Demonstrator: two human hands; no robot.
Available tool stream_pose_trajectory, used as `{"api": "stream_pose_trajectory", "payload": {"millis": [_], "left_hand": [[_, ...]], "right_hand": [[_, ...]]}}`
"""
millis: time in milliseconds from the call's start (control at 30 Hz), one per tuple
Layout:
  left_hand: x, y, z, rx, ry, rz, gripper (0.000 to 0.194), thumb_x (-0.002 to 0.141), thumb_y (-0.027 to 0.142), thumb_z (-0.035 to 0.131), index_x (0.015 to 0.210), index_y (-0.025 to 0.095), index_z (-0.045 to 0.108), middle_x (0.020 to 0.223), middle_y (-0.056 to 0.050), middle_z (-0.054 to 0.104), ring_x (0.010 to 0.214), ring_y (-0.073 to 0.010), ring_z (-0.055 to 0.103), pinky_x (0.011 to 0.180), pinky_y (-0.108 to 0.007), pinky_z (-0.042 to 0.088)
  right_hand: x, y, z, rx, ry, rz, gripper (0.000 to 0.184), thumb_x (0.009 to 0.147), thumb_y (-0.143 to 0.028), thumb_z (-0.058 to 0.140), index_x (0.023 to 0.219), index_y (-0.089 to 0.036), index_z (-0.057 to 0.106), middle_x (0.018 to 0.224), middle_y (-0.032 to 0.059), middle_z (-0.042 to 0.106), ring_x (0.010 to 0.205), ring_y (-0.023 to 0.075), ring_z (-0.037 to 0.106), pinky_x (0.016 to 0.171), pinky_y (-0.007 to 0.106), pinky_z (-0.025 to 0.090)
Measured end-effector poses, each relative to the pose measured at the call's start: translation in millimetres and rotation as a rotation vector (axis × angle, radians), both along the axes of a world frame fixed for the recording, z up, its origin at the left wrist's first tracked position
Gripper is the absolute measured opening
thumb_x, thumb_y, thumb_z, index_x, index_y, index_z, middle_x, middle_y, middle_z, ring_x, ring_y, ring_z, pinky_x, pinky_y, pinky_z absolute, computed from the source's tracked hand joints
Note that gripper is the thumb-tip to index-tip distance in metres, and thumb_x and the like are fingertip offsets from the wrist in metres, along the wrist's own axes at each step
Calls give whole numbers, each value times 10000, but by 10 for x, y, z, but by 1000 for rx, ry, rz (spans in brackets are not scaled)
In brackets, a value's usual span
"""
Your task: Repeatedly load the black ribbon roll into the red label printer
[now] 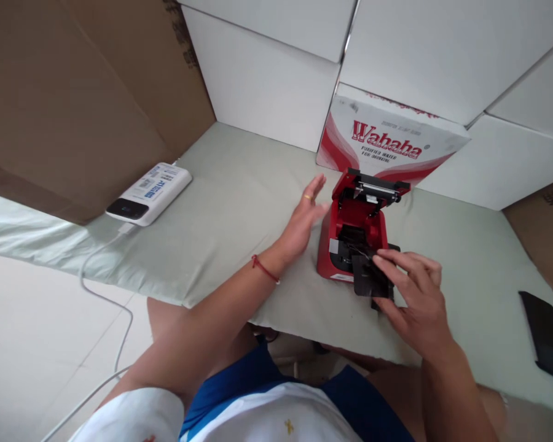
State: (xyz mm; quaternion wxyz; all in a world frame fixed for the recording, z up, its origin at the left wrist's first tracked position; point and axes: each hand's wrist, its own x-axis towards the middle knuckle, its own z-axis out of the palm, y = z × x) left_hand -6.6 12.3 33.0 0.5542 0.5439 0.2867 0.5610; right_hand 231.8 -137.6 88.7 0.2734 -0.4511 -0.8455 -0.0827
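Observation:
A small red machine (pixel 325 258) that looks like a label printer stands on the cloth-covered table, its lid (pixel 378 185) raised on the far side. Dark, folded-looking material lies in its open bay. My right hand (pixel 417 298) pinches a black flat sheet (pixel 368 279) between thumb and fingers at the printer's front right. The sheet hangs over the front edge; whether it joins the dark material inside I cannot tell. My left hand (pixel 301 224) is open at the printer's left side, fingers stretched out, holding nothing. Its fingertips are close to the red casing; contact is unclear.
Behind the printer leans a white and red water carton (pixel 387 141) against stacked white boxes (pixel 267 80). A white power bank (pixel 166 190) with a cable (pixel 105 301) lies at left, near a brown cardboard box (pixel 96 92). A black flat object (pixel 544 334) lies at right.

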Motion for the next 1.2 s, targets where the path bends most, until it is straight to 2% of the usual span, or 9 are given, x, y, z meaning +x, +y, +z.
{"api": "stream_pose_trajectory", "payload": {"millis": [100,200,333,467,600,733,933,1033,1200], "left_hand": [[66,170,361,108,135,103,647,1129,671,381,1581,260,592,1771,-80,515,1725,-272,360,1435,-481,208],[106,228,703,173,303,57,703,1152,702,296,1338,222,776,1540,-82,729,1556,-278,579,1387,-468,319],[74,68,875,200,345,92,757,1130,754,340,1113,192,847,1265,-103,839,1295,-270,735,1230,-427,492],[-48,-190,717,338,391,64,699,1161,678,345,1158,184,839,1187,-116,847,1128,-236,773,1072,-394,574],[-139,-399,395,518,386,14,530,1193,513,388,1278,188,798,1295,-148,826,1254,-244,760,1130,-429,578],[-118,-516,156,543,324,33,463,1199,413,375,1239,219,793,1308,-139,833,1369,-259,734,1188,-484,564],[-36,-498,138,528,454,119,515,1204,479,310,1115,234,754,1163,-84,846,1214,-245,765,1262,-517,399],[-24,-490,141,524,485,116,526,1201,510,286,1304,239,725,1135,-61,831,1125,-226,757,1307,-510,319],[-23,-471,38,556,395,93,512,1181,474,352,1596,282,583,1153,-72,811,1143,-251,737,1260,-535,384]], "right_hand": [[-71,-27,-25,63,58,-41,693,976,-42,658,1551,-427,624,1250,46,809,1088,295,687,953,496,554],[-93,-38,-33,81,117,-53,671,959,-39,672,1503,-432,670,1188,25,829,1026,277,685,905,470,550],[-115,-21,-50,83,154,-18,578,954,-25,690,1414,-372,727,1182,37,839,1029,268,676,907,453,555],[-101,-26,-50,75,174,39,547,952,-13,667,1381,-345,738,1176,41,842,1022,256,706,889,457,570],[23,-62,-49,9,322,174,548,959,-22,590,1392,-314,755,1206,60,844,1010,265,734,847,476,588],[146,48,-111,35,605,9,414,1067,-201,549,1397,-293,780,1283,108,819,1202,353,740,973,598,597],[132,340,-292,-146,722,59,569,1180,-516,406,1698,-310,519,1446,122,779,1380,334,721,1214,664,507],[117,328,-348,-197,647,49,558,1195,-522,370,1682,-310,542,1390,110,811,1352,307,738,1199,613,530],[130,293,-478,-188,649,26,494,1185,-474,423,1598,-294,625,1402,114,799,1341,318,741,1174,613,547]]}}
